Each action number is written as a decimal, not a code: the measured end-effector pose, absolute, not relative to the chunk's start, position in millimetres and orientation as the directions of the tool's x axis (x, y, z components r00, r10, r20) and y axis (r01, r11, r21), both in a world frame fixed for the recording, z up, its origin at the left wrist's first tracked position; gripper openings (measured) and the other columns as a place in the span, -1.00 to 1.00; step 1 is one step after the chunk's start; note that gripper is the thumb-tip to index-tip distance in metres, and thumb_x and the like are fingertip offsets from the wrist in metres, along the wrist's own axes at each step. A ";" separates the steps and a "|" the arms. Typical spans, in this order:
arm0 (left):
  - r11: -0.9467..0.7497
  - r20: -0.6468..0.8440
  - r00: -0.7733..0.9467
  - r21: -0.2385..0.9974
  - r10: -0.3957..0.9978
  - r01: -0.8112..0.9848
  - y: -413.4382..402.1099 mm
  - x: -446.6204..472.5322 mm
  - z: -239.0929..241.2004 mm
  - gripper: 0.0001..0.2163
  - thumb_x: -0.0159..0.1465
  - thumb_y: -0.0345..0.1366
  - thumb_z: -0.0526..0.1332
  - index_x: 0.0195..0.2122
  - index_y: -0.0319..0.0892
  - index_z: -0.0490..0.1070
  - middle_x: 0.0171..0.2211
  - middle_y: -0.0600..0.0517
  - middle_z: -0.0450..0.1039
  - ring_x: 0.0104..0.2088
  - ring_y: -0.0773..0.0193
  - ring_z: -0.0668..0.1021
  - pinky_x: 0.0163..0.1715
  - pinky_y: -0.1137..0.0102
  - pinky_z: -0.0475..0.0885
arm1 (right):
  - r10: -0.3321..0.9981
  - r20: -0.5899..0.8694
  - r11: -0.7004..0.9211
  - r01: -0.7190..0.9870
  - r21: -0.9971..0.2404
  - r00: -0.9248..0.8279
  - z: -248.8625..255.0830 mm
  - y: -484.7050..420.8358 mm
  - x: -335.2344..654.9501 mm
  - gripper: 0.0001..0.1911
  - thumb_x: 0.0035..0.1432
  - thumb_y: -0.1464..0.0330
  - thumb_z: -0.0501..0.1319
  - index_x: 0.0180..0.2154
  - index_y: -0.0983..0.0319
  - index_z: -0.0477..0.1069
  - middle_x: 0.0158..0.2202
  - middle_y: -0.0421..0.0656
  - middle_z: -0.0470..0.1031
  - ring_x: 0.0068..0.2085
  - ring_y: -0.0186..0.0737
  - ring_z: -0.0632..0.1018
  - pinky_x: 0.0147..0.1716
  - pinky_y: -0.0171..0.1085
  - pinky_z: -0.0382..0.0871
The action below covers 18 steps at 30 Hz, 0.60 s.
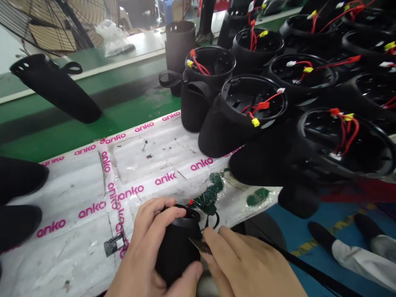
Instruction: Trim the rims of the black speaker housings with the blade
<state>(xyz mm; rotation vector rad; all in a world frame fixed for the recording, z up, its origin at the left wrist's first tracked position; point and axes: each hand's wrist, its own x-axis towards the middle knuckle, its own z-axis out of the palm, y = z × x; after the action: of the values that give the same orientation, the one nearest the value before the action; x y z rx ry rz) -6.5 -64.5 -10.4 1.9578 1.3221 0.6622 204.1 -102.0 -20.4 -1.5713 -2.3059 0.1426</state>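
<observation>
A black fabric-covered cylinder point(179, 247) stands near the front edge of the bench, tilted slightly. My left hand point(154, 243) is wrapped round it, fingers over the top rim and thumb low on its near side. A small red connector point(191, 202) pokes up from its open top, and a thin black loop point(214, 220) shows beside the rim. My right hand point(247, 260) pinches a thin, flat, dark metal blade point(198, 244), its tip at the cylinder's right side. Most of the blade's handle end is hidden by the fingers.
Several black housings point(256, 99) with red wires and yellow and white connectors crowd the right side. Black fabric cylinders lie at the left edge point(18, 181) and farther back point(55, 88). Pink "anko" tape point(130, 192) covers the bench. A person's legs point(359, 255) show at lower right.
</observation>
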 end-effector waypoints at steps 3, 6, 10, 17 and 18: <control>-0.211 0.013 0.312 0.764 0.950 0.610 -68.6 0.1 -6.8 -0.48 0.30 -0.37 0.21 0.25 0.23 0.33 0.32 0.06 0.29 0.35 0.09 0.45 0.40 0.11 0.43 | 0.919 0.217 0.378 0.895 -0.238 -0.331 -17.9 -99.3 206.6 -0.72 0.46 0.47 -0.07 0.06 0.14 0.30 -0.42 -0.33 0.47 -0.55 -0.25 0.54 -0.58 -0.21 0.31; -0.208 0.005 0.318 0.767 0.948 0.607 -69.3 1.4 -5.9 -0.48 0.29 -0.38 0.22 0.25 0.22 0.34 0.32 0.04 0.30 0.35 0.05 0.45 0.39 0.07 0.43 | 0.917 0.189 0.388 0.894 -0.222 -0.351 -14.0 -97.6 210.7 -0.66 0.32 0.51 0.01 0.06 0.11 0.30 -0.42 -0.35 0.47 -0.54 -0.26 0.53 -0.57 -0.20 0.28; -0.197 -0.020 0.328 0.764 0.944 0.615 -67.5 -0.2 -6.4 -0.46 0.28 -0.39 0.23 0.25 0.21 0.34 0.33 0.01 0.29 0.38 -0.02 0.42 0.39 -0.01 0.42 | 0.913 0.153 0.405 0.879 -0.251 -0.377 -12.5 -94.3 213.9 -0.65 0.29 0.50 0.05 0.06 0.10 0.31 -0.39 -0.34 0.49 -0.52 -0.26 0.54 -0.56 -0.19 0.27; -0.239 -0.006 0.373 0.758 0.928 0.607 -65.3 -2.3 -7.5 -0.39 0.30 -0.38 0.28 0.34 0.23 0.28 0.31 0.04 0.35 0.37 0.04 0.43 0.41 0.10 0.41 | 0.901 0.147 0.432 0.869 -0.242 -0.407 -5.3 -85.8 219.4 -0.64 0.34 0.53 -0.02 0.04 0.11 0.34 -0.41 -0.33 0.48 -0.53 -0.26 0.51 -0.55 -0.20 0.28; -0.241 -0.005 0.373 0.756 0.928 0.609 -65.3 -2.2 -7.5 -0.37 0.29 -0.38 0.28 0.36 0.23 0.26 0.31 0.05 0.36 0.37 0.05 0.43 0.42 0.12 0.40 | 0.901 0.140 0.432 0.870 -0.237 -0.410 -4.0 -84.8 220.2 -0.63 0.33 0.54 -0.03 0.04 0.10 0.35 -0.41 -0.33 0.48 -0.53 -0.26 0.51 -0.55 -0.20 0.28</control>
<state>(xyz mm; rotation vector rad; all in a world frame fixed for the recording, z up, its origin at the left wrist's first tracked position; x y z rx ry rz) -2.2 -65.3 -7.5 1.9550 1.3242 0.5989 220.2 -84.8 -4.0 -1.5424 -2.4413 0.1857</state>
